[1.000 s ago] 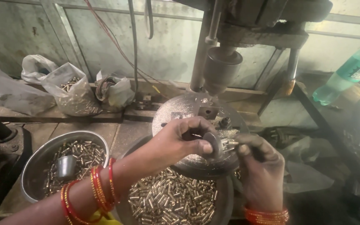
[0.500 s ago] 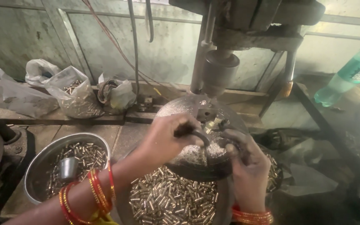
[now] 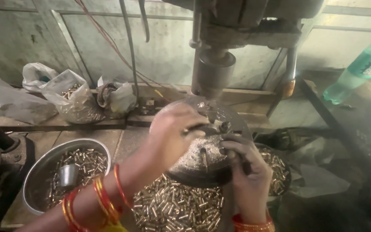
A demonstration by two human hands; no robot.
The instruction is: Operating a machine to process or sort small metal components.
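Head view: the round drill-press plate [image 3: 202, 161] at centre is gripped by the left hand [image 3: 174, 133], curled shut at its 10 o'clock edge; a small fixture [image 3: 220, 126] is pinched by the right hand [image 3: 247, 172], brass casings [image 3: 172, 208] heaped at 6 o'clock.

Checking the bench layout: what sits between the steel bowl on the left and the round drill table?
Head view: the left forearm with red bangles crosses there, above bare bench.

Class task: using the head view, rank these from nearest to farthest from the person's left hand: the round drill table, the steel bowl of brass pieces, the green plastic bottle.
Measured from the left hand:
1. Round drill table: directly under the hand, centre of view.
2. Steel bowl of brass pieces: lower left, beside the forearm.
3. Green plastic bottle: far upper right, tilted.
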